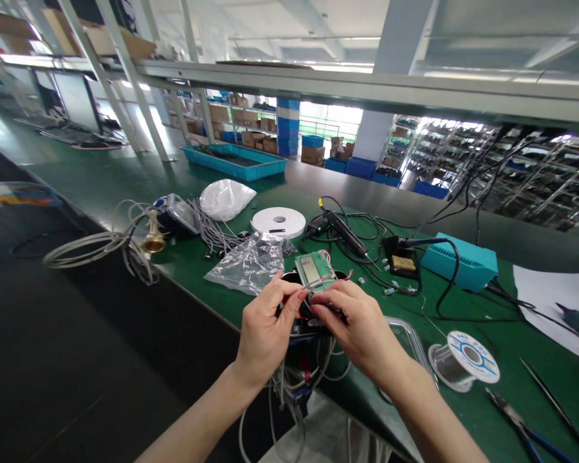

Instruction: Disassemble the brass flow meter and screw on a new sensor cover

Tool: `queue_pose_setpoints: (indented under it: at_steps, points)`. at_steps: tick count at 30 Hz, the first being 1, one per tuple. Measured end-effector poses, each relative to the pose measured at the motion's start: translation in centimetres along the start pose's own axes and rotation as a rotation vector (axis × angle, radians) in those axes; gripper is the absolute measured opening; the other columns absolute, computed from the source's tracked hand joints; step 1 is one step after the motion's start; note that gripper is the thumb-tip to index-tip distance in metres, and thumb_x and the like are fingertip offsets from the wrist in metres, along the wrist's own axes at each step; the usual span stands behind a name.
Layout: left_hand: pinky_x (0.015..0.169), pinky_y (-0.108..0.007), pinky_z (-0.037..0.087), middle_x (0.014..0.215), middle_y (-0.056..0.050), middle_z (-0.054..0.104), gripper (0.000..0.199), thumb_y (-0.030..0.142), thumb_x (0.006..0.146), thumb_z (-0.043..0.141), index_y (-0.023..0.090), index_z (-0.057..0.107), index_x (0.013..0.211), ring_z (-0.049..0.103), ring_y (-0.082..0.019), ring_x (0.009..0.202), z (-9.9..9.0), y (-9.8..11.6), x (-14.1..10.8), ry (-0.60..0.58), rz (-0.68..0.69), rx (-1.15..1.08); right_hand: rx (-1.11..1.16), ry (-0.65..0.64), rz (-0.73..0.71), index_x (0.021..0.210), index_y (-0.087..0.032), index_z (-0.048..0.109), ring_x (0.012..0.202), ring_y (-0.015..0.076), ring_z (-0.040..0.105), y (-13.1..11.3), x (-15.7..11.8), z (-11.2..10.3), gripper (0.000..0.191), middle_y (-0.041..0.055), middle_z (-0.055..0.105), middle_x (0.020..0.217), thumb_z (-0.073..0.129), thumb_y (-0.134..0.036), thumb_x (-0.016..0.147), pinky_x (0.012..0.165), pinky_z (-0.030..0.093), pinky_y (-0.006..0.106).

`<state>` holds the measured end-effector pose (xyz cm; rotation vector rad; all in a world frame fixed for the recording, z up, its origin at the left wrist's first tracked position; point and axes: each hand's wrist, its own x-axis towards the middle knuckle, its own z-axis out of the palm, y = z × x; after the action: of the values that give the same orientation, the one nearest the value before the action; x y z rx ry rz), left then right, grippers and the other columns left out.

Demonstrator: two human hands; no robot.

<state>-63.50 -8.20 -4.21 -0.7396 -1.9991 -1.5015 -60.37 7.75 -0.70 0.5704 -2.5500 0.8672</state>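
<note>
At the bench's front edge, my left hand (269,316) pinches a thin grey wire (318,283) between thumb and fingertips. Close beside it, my right hand (359,321) is closed with its fingertips at the same wires, partly hiding what they grip. Just behind my fingers, a green circuit board (330,275) with a small display (311,271) stands tilted in a dark housing, which my hands mostly cover. Red and white leads show at the board's right side. Grey cables (289,389) hang below the housing over the edge.
A clear plastic bag (244,267), a white reel (280,222) and a soldering iron (345,233) lie behind the hands. On the right are a teal soldering station (460,262), a solder spool (463,361), pliers (514,415) and tweezers (554,399). Coiled cable with a brass fitting (153,241) overhangs the left edge.
</note>
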Motion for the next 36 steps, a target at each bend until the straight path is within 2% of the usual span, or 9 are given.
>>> queue_pose_setpoints:
  at_steps: [3,6,13,18,23,26,28,32,36]
  points:
    - [0.108,-0.036,0.034,0.078,0.003,0.058,0.010,0.023,0.093,0.054,0.018,0.058,0.086,0.056,-0.012,0.072,0.0,-0.2,-0.2,0.003,-0.002,-0.019,-0.020,-0.103,0.117,0.084,-0.021,0.068,0.082,0.0171,0.054,-0.6,0.7,0.3,0.012,0.0034,0.062,0.081,0.057,-0.026,0.085,0.072,0.044,0.031]
    - [0.108,-0.037,0.034,0.081,0.002,0.057,0.008,0.021,0.094,0.051,0.018,0.056,0.088,0.056,-0.013,0.076,-0.2,-0.2,-0.1,-0.017,0.007,-0.017,0.005,-0.146,0.212,0.077,-0.019,0.064,0.079,0.0156,0.052,-0.7,1.1,0.6,0.011,0.0019,0.062,0.079,0.061,-0.029,0.083,0.069,0.041,0.030]
    - [0.095,-0.032,0.041,0.086,-0.002,0.050,0.008,0.017,0.095,0.044,0.017,0.048,0.088,0.050,-0.016,0.085,-0.7,0.2,0.2,-0.047,0.055,0.064,0.195,-0.185,0.274,0.074,-0.018,0.057,0.069,0.0118,0.050,-0.4,0.9,0.1,0.014,-0.0007,0.060,0.073,0.062,-0.029,0.080,0.063,0.038,0.026]
    - [0.106,-0.038,0.034,0.088,-0.003,0.050,0.008,0.014,0.096,0.039,0.018,0.045,0.093,0.051,-0.015,0.085,-0.5,-0.2,-0.1,-0.055,0.064,0.001,0.208,-0.246,0.315,0.075,-0.017,0.062,0.065,0.0108,0.050,-0.6,1.4,-0.4,0.022,-0.0004,0.061,0.071,0.050,-0.031,0.087,0.062,0.037,0.025]
    - [0.097,-0.031,0.039,0.105,-0.006,0.049,0.009,0.010,0.095,0.041,0.018,0.046,0.094,0.048,-0.016,0.103,-0.7,-0.1,0.1,-0.031,0.091,0.041,0.238,-0.175,0.370,0.071,-0.017,0.061,0.064,0.0108,0.050,-0.6,1.4,0.0,0.018,-0.0015,0.060,0.069,0.058,-0.032,0.082,0.061,0.037,0.025]
    - [0.101,-0.036,0.036,0.119,-0.010,0.044,0.005,0.014,0.092,0.044,0.017,0.044,0.096,0.042,-0.020,0.116,-1.0,0.0,0.3,-0.104,0.033,0.074,0.327,-0.079,0.399,0.073,-0.017,0.059,0.062,0.0102,0.047,-0.5,0.9,0.2,0.023,-0.0019,0.057,0.067,0.055,-0.036,0.084,0.059,0.036,0.024]
    - [0.105,-0.041,0.035,0.126,-0.012,0.039,0.022,0.020,0.086,0.058,0.017,0.042,0.102,0.038,-0.024,0.122,-1.2,0.1,0.3,-0.189,-0.011,0.073,0.427,-0.030,0.411,0.076,-0.017,0.058,0.062,0.0105,0.047,-0.3,0.5,0.3,0.027,-0.0012,0.057,0.069,0.052,-0.041,0.086,0.059,0.037,0.024]
    - [0.107,-0.048,0.034,0.133,-0.015,0.029,0.078,0.024,0.057,0.087,0.019,0.032,0.113,0.032,-0.030,0.127,-1.2,0.1,0.5,-0.304,-0.062,0.122,0.534,-0.016,0.395,0.080,-0.017,0.059,0.068,0.0118,0.051,-0.1,0.0,0.3,0.033,0.0013,0.061,0.077,0.045,-0.046,0.089,0.064,0.040,0.025]
    - [0.107,-0.050,0.035,0.130,-0.015,0.029,0.095,0.026,0.049,0.091,0.020,0.026,0.118,0.030,-0.031,0.128,-1.0,0.3,0.7,-0.318,-0.058,0.250,0.600,-0.008,0.347,0.078,-0.018,0.056,0.069,0.0112,0.051,0.0,0.1,0.2,0.034,0.0007,0.058,0.076,0.041,-0.045,0.092,0.067,0.040,0.025]
